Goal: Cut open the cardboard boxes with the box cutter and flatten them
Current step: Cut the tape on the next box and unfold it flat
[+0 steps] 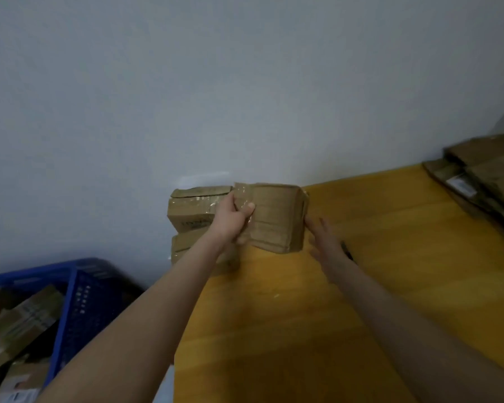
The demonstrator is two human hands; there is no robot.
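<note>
A small taped cardboard box (277, 216) hangs just above the far left part of the yellow table (317, 315). My left hand (232, 218) grips its left end, thumb on the front face. My right hand (323, 237) is at the box's right edge with fingers straight, touching or nearly touching it. Behind my left hand, two more taped boxes (191, 210) are stacked against the wall. A dark thin object (346, 250), perhaps the box cutter, lies on the table partly hidden by my right wrist.
A blue plastic crate (79, 309) holding several cardboard boxes stands low at the left. A pile of flattened cardboard (483, 181) lies at the table's far right. A pale wall rises directly behind the table.
</note>
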